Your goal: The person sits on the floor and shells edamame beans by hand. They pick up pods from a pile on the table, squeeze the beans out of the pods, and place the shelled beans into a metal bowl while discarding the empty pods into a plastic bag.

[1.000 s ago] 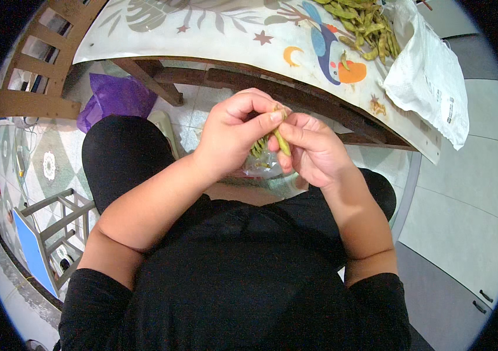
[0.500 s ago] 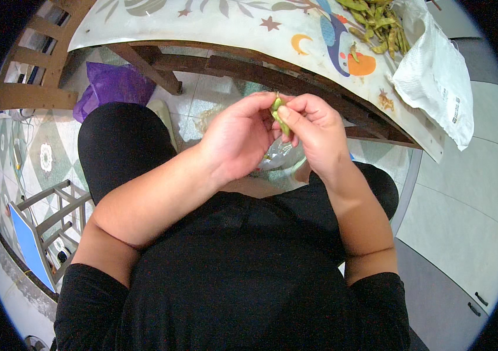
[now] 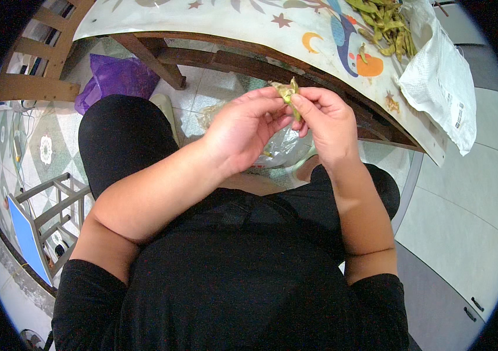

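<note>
Both my hands meet above my lap, pinching one green bean pod between their fingertips. My left hand holds it from the left and my right hand from the right, thumb pressed on the pod. The pod looks split open at its top. Under my hands a clear plastic bag sits between my knees. A pile of more green pods lies on the table at the upper right.
The table has a patterned cloth and a wooden frame underneath. A white bag hangs over its right edge. A purple bag lies on the tiled floor at left, near a wooden chair and a small rack.
My hands have risen slightly and shifted right with the pod, which now looks opened at the top. The view has tilted a little toward the table.
</note>
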`<state>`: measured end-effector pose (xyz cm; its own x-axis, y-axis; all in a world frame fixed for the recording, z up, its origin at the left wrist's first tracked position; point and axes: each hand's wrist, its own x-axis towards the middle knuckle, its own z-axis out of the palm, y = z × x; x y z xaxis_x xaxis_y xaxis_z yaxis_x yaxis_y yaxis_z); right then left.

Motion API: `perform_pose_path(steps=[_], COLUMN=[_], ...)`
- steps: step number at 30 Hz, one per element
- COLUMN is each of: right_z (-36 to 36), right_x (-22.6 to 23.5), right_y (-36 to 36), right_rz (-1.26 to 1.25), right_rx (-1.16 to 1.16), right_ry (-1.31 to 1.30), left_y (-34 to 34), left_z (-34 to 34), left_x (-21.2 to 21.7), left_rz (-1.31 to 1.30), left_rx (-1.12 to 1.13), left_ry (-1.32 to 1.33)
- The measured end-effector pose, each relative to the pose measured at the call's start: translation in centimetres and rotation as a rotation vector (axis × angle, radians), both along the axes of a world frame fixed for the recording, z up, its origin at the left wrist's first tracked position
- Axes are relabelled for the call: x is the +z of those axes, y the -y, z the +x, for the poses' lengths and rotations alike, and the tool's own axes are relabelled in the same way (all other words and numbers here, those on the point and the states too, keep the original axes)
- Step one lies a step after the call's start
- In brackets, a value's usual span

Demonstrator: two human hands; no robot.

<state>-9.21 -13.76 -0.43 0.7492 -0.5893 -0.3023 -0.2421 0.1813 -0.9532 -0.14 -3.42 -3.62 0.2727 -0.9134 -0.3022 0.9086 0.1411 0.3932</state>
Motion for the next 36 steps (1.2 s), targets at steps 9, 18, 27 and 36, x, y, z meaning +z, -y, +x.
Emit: perform_pose_path(steps=[9, 18, 27, 36], right_z=[-0.4, -0.3, -0.7, -0.4], right_x=[-0.3, 0.5, 0.2, -0.1], right_y=[-0.2, -1.3, -0.6, -0.8], right_rz=[0.074, -0.095, -0.976, -0.565], right_rx=[0.015, 0.010, 0.172, 0.064], right_ry=[0.084, 0.191, 0.116, 0.066], left_y=[0.0, -0.1, -0.2, -0.4], left_z=[-0.9, -0.6, -0.6, -0.5], left_x=[-0.7, 0.0, -0.3, -0.1], left_rz=[0.051, -0.055, 0.165, 0.089], left_rx=[0.067, -0.016, -0.017, 0.066], left_ry=[-0.014, -0.348, -0.087, -0.009])
